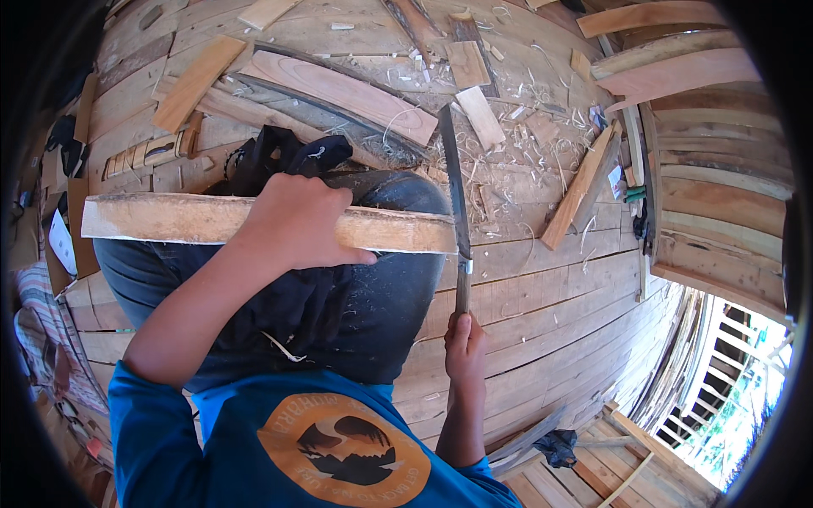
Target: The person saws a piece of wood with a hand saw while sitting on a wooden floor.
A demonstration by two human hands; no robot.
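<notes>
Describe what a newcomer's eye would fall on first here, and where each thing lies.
Likely the pale board across the person's thighs, held by the left grip. Next, the long saw in the right grip, its blade at the board's right end. Beyond, curly shavings litter the plank floor.

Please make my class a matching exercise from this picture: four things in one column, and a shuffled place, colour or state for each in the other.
Column one:
1. Left hand
2. Right hand
3. Board
4. Shirt

Column two:
A. Blue, with a round orange print
B. Holding the saw by its handle
C. Lying across the legs
D. Gripping the wood from above

Right pairs: 1-D, 2-B, 3-C, 4-A
</notes>
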